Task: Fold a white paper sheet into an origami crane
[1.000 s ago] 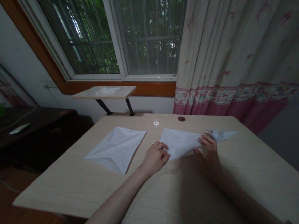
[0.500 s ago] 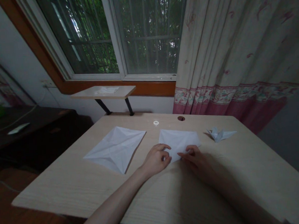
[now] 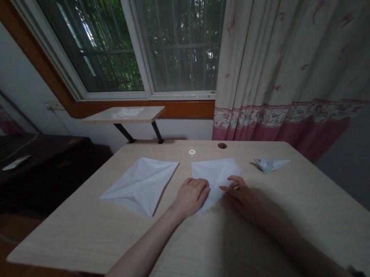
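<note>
A white paper sheet [image 3: 215, 172], partly folded, lies on the light wooden desk [image 3: 273, 229] in front of me. My left hand [image 3: 191, 195] rests on its near left edge with the fingers curled and pressing down. My right hand [image 3: 242, 192] lies on its near right edge, fingers pinched at the paper. A second white sheet [image 3: 142, 184] with creases lies flat to the left, untouched. A small folded paper crane [image 3: 270, 164] sits to the right, apart from both hands.
A round cable hole [image 3: 222, 145] sits near the desk's far edge. Behind it are a small wall shelf [image 3: 124, 114], a barred window [image 3: 140, 40] and a patterned curtain [image 3: 293, 55]. A dark low cabinet [image 3: 31, 157] stands to the left.
My right hand came back from beside the crane to the sheet's near edge. The sheet went from a long pointed shape to a shorter one, and my left hand now lies over its corner.
</note>
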A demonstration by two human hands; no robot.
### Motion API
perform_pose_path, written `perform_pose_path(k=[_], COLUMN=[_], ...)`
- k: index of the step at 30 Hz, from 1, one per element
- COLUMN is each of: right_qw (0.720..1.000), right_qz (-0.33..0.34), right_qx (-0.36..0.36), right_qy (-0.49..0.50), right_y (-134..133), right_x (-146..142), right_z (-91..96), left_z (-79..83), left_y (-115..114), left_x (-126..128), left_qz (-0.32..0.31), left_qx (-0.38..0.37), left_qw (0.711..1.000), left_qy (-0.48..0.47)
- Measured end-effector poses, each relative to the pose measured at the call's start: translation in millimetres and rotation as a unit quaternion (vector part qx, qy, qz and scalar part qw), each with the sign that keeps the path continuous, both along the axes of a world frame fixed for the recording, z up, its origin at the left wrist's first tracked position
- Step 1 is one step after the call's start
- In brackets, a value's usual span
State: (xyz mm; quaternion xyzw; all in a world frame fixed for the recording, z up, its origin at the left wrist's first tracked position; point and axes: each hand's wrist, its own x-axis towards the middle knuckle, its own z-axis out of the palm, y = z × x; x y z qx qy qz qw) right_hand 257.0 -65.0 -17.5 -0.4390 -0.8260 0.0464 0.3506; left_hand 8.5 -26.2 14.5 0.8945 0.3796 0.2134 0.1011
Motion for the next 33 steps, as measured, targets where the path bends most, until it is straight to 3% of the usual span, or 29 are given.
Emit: perform_pose_path(k=[6,11,22,33], right_qw=[1.0,1.0,0.999,0.999], right_qz=[0.001,0.011,0.019,-0.006], right_qx=[0.002,0.003,-0.005,-0.006], right_qy=[0.005,0.012,-0.034,-0.044], right_y=[2.5,4.1,2.0,0.3], right_x=[-0.9,-0.2,1.9,0.6], right_z=[-2.5,-5.8,-3.1,-4.8], left_z=[-3.9,-3.5,-12.0,-9.0], left_y=[1.5,0.7,0.8,-1.5], left_x=[-1.8,-2.9,-0.1,-1.9], left_qz=[0.015,-0.019,-0.072,-0.085], left_qx=[0.024,0.026,-0.036,-0.035], left_qw=[1.0,0.999,0.995,0.995], left_qy=[0.0,-0.005,-0.063,-0.031])
